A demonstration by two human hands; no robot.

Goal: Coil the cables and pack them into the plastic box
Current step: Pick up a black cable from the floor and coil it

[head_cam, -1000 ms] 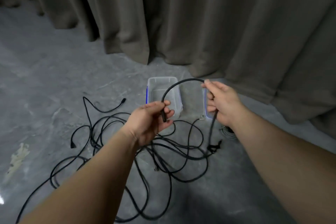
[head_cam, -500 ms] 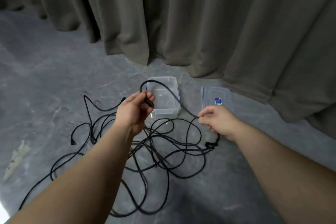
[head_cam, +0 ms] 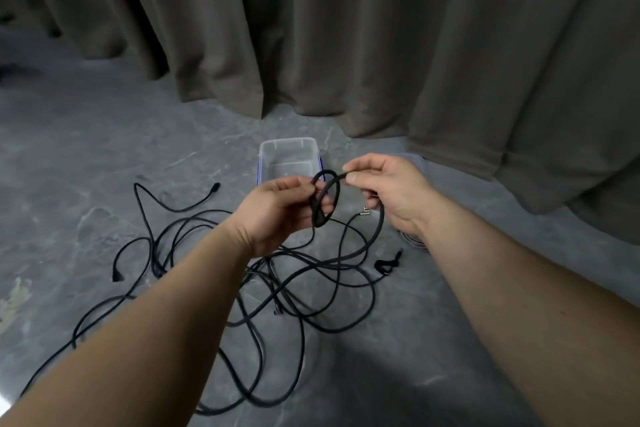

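Observation:
A black cable runs between both hands above the floor. My left hand (head_cam: 277, 210) pinches a small loop of the black cable (head_cam: 320, 204) in front of the plastic box. My right hand (head_cam: 391, 189) pinches the same cable a little farther along, and the cable drops from it toward the floor. The clear plastic box (head_cam: 289, 158) with blue clips stands open on the floor just behind my hands, with nothing visible inside. A tangle of black cables (head_cam: 304, 291) lies on the floor beneath my forearms.
Heavy grey-brown curtains (head_cam: 346, 28) hang across the back, reaching the grey stone floor (head_cam: 86, 149). A loose cable end (head_cam: 214, 188) lies left of the box. A grey coiled cable (head_cam: 414, 242) peeks out under my right wrist. The box lid is hidden behind my right hand.
My right hand rose from the floor and came toward the left hand, bringing cable with it. A small loop now sits in my left hand where only the cable end was held.

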